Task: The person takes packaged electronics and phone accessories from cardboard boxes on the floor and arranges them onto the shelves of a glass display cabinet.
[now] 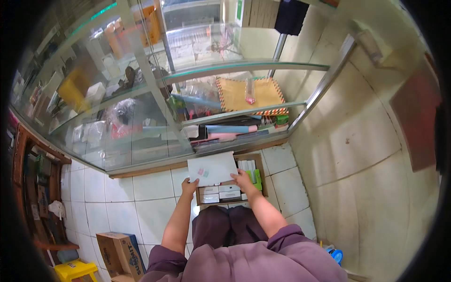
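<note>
A flat white piece, like a thin box or board [213, 164], has small pink and green marks near its middle. My left hand [189, 187] grips its lower left corner, and my right hand [242, 180] grips the lower right edge. Beneath it, an open cardboard box [265, 188] rests on the tiled floor in front of my knees. Several small white boxes [229, 191] lie inside, along with a bright green item [254, 177] at the right. The white piece covers the rest of the contents.
A glass display cabinet [183, 123] stands just ahead; a brown envelope with a striped border [235, 91] lies on its shelf. An empty-looking carton [123, 256] and a yellow stool [77, 270] are at lower left. A wooden shelf [21, 155] stands left, a tiled wall [347, 141] right.
</note>
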Motion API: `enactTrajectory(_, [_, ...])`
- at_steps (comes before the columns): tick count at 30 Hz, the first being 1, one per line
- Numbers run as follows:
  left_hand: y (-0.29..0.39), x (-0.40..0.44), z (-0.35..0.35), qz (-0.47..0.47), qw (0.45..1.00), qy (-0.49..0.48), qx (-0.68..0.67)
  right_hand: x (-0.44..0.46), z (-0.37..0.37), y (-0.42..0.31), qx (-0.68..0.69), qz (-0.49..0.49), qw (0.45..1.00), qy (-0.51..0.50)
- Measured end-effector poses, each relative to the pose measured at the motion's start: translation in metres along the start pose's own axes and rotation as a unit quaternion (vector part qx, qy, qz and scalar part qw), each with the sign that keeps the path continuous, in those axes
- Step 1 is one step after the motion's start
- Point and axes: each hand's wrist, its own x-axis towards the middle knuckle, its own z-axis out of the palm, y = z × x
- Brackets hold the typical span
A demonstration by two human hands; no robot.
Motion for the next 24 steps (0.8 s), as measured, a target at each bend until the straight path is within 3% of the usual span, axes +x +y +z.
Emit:
enactTrajectory(4, [0.020,-0.045,0.000,-0.004,0.994,-0.025,-0.109,-0.051,-0.010,-0.021,0.148,0.033,0.988,-0.029])
enactTrajectory(7, [0.039,-0.076,0.002,0.001,0.972,-0.122,-0.202,-0.091,-0.028,-0.046,0.149,-0.018,0.988,-0.031])
enactTrajectory(8, [0.047,-0.088,0.003,0.023,0.969,-0.149,-0.195,-0.100,-0.037,-0.056,0.152,-0.078,0.982,-0.083])
enactTrajectory(11, [0.112,-0.148,0.023,0.113,0.953,-0.217,-0.176,-0.133,-0.068,-0.102,0.203,-0.162,0.961,-0.094])
enactTrajectory(15, [0.200,-0.220,0.053,0.287,0.908,-0.275,-0.133,-0.207,-0.073,-0.206,0.245,-0.276,0.928,-0.053])
enactTrajectory(19, [0.298,-0.256,0.088,0.380,0.883,-0.257,-0.099,-0.224,-0.089,-0.303,0.238,-0.334,0.911,-0.046])
enactTrajectory(24, [0.420,-0.250,0.138,0.378,0.901,-0.195,-0.083,-0.196,-0.095,-0.409,0.250,-0.391,0.885,0.029])
